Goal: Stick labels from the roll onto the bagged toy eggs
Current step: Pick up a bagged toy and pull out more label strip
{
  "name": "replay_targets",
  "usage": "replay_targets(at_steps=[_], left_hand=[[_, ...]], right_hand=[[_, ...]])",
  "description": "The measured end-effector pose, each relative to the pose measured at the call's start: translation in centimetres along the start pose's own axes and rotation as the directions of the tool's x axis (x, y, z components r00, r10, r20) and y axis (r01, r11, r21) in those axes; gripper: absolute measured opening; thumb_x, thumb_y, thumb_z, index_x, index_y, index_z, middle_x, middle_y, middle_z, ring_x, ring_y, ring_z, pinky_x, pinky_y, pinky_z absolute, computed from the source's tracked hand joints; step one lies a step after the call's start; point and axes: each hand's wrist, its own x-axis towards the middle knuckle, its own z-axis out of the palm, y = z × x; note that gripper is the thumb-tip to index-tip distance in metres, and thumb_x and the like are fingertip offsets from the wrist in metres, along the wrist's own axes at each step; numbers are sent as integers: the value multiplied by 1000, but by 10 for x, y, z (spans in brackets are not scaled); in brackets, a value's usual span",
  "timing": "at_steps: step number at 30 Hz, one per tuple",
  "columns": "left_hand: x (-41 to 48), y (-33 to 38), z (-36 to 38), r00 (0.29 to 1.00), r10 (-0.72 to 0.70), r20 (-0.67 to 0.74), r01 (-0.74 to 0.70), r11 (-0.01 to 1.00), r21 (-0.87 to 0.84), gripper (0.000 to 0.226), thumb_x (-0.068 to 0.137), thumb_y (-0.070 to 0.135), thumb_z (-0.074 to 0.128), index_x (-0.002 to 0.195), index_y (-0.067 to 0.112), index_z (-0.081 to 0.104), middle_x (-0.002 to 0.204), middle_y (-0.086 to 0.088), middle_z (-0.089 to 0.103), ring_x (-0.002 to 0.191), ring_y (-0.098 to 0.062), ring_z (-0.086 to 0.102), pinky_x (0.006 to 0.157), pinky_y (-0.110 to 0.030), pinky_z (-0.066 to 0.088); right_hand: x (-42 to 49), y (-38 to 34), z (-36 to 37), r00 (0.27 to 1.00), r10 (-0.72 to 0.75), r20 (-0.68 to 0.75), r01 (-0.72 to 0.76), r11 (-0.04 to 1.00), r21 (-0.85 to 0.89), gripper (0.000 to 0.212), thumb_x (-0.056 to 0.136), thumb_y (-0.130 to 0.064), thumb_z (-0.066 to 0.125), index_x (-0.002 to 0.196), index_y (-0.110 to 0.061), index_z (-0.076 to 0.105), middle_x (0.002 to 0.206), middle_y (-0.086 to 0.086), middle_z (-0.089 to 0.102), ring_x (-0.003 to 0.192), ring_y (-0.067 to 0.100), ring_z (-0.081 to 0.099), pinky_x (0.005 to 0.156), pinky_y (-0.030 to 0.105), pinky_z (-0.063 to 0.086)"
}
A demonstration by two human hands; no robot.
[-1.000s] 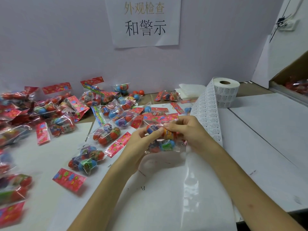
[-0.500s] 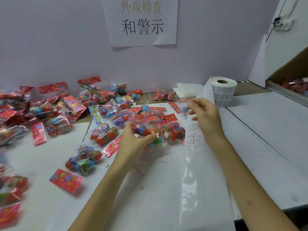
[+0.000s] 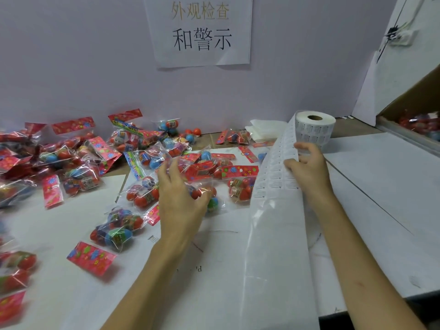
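The label strip [image 3: 276, 172] comes off the roll [image 3: 314, 126], which stands on end at the back right of the white table [image 3: 381, 186]. The strip slopes down toward me. Its upper part carries rows of small printed labels, and the lower part is bare glossy backing [image 3: 276, 258] that runs on to the near table edge. My right hand [image 3: 307, 167] pinches the strip's right edge just below the roll, with the thumb on the printed face and the fingers curled behind it.

Left of the strip, my left hand [image 3: 181, 194] lies open with its fingers spread over a bag of toy eggs [image 3: 210, 198] in the middle of the table. The thumb touches the clear plastic, but I cannot tell whether it presses down. A second bag [image 3: 240, 189] sits between that one and the strip, its red header card pointing away from me. A third bag [image 3: 116, 227] lies nearer me on the left.

Further left and back, a loose heap of bags [image 3: 64, 160] spreads along the wall, and a few red balls [image 3: 192, 132] lie unbagged behind it. A folded white stack [image 3: 264, 129] sits just left of the roll. A paper sign [image 3: 202, 32] with printed characters hangs on the wall above, and a cardboard box [image 3: 409, 110] holding more red bags stands at the far right.
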Motion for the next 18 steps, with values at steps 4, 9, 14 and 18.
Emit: replay_targets(at_steps=[4,9,14,18], left_hand=[[-8,8,0,968,217,-127,-230,968,-97,53,84,23,84,131,18,60,145,-2,48,132,-20,48,114,-42,46],[-15,12,6,948,296,-114,-281,950,133,38,87,31,81,122,23,70,155,-4,48,149,-25,35,125,-48,23],[-17,15,3,976,170,135,-117,937,-328,30,93,24,76,119,24,61,102,9,73,82,-4,71,69,-23,60],[-17,19,6,804,-88,588,467,707,-532,74,75,45,82,140,28,51,97,10,75,67,-8,72,61,-23,57]], right_hand=[[-6,-6,6,997,-39,67,31,992,120,45,89,2,60,123,-27,60,105,-10,67,101,9,66,89,41,60],[-12,-16,9,995,-19,98,-9,962,274,34,88,6,57,102,-23,69,102,5,72,93,28,70,72,39,61],[-16,-21,7,985,19,172,-88,910,404,30,90,6,54,100,-17,70,92,10,70,72,22,67,40,19,43],[-16,-20,7,981,2,193,-80,915,396,31,89,7,53,95,-18,71,92,14,68,55,10,63,38,17,40]])
